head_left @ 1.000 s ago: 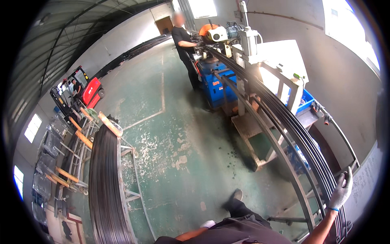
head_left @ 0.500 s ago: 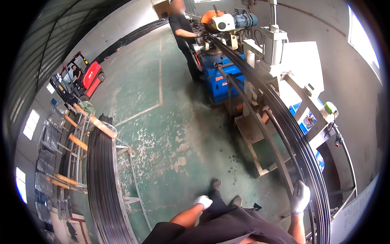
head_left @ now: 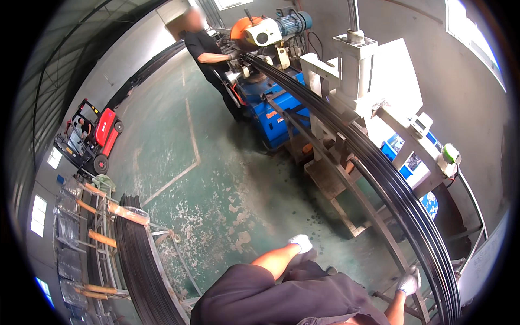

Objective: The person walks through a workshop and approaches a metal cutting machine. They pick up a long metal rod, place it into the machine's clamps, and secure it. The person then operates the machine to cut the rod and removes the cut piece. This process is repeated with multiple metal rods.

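Both my hands wear white knitted gloves. My left hand is held out over the floor in front of me, its fingers loosely curled and touching nothing I can see. On the right, my right hand is closed at the grey metal rail of a stand, just left of a bundle of long dark metal bars. What its fingers grip is hidden. The bars run from beside me up to a cutting machine with an orange guard and a blue base.
A person in dark clothes stands at the cutting machine. Right of the bars rises a pale metal press frame. More bars lie on a rack at left, and a red forklift with a seated person stands far left.
My view has turned to the right. My right hand has moved down along the bars toward me and sits at the rail. My left hand has swung forward, away from my body.
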Tool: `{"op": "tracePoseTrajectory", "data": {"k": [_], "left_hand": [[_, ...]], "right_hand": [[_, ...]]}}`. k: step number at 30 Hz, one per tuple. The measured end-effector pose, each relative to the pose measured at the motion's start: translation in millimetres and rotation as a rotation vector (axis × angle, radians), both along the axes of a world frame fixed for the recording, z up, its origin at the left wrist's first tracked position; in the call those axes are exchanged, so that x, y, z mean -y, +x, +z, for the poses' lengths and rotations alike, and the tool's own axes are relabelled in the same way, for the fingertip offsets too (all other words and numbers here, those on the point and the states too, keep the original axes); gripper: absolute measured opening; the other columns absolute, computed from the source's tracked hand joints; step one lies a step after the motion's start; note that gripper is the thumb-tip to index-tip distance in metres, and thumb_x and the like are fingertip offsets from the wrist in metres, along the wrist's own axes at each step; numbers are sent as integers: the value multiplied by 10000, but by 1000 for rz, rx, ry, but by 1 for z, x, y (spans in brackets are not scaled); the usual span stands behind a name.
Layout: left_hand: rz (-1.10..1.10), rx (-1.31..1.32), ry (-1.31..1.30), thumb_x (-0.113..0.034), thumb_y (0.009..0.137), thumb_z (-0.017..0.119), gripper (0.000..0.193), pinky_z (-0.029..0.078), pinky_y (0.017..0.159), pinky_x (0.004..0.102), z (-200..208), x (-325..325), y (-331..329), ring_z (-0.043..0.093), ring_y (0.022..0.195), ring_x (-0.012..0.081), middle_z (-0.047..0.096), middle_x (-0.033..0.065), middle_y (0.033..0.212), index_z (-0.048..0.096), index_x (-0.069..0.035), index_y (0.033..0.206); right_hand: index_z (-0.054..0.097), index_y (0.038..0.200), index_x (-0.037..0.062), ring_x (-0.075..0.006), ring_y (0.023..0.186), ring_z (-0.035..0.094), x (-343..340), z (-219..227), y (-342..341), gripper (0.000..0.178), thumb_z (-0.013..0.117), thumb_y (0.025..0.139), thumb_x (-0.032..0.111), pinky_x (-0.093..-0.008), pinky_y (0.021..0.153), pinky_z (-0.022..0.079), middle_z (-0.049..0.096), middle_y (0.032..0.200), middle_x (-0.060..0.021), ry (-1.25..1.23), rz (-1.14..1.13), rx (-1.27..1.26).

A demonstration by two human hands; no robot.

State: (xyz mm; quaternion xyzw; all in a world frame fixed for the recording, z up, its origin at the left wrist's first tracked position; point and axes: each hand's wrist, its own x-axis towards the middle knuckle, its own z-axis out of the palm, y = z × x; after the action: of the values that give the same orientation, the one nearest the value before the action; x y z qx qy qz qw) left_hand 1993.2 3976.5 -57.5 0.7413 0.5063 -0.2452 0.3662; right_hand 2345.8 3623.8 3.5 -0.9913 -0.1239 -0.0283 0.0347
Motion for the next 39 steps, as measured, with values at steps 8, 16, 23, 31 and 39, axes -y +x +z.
{"op": "tracePoseTrajectory", "data": {"k": [8, 16, 23, 31, 39], "left_hand": [[-375, -60, -142, -369, 828, 574, 476, 523, 975, 468, -32, -7, 0, 651, 1136, 437, 700, 241, 1163, 747, -28, 1111], [-704, 12, -203, -483, 873, 661, 547, 514, 1007, 401, -230, -55, -87, 653, 1208, 346, 699, 194, 1252, 727, -44, 1191], [-741, -122, 13, -285, 855, 585, 369, 537, 760, 410, -26, -91, 7, 701, 814, 319, 736, 194, 889, 747, 6, 1014], [-676, -231, -17, -236, 871, 619, 369, 568, 745, 363, -6, 28, 34, 750, 781, 251, 758, 196, 938, 731, 22, 1109], [-1015, 17, 30, -372, 829, 588, 429, 521, 982, 425, 18, 252, 92, 681, 1115, 369, 732, 200, 1121, 763, -87, 1097]], "right_hand": [[722, 1002, 177, -248, 972, 699, -22, 30, -26, 168, 623, 869, 201, -405, 808, 561, 725, 1051, -50, -318, 132, 14], [742, 656, 160, -270, 703, 703, -65, 51, -38, 347, 560, 902, 325, -444, 680, 508, 736, 721, -91, -70, -42, 92], [785, 848, 164, -262, 867, 712, -68, 43, -48, 344, 602, 892, 452, -424, 825, 497, 757, 840, -68, 146, -113, -35], [663, 1259, 49, -384, 1159, 621, 31, 53, -151, 460, 658, 907, 345, -463, 1026, 485, 694, 1199, -200, 813, 163, -78], [698, 1218, 53, -343, 1139, 671, 243, -22, -304, 396, 591, 952, 327, -408, 999, 513, 719, 1196, -170, 726, -364, -655]]}}
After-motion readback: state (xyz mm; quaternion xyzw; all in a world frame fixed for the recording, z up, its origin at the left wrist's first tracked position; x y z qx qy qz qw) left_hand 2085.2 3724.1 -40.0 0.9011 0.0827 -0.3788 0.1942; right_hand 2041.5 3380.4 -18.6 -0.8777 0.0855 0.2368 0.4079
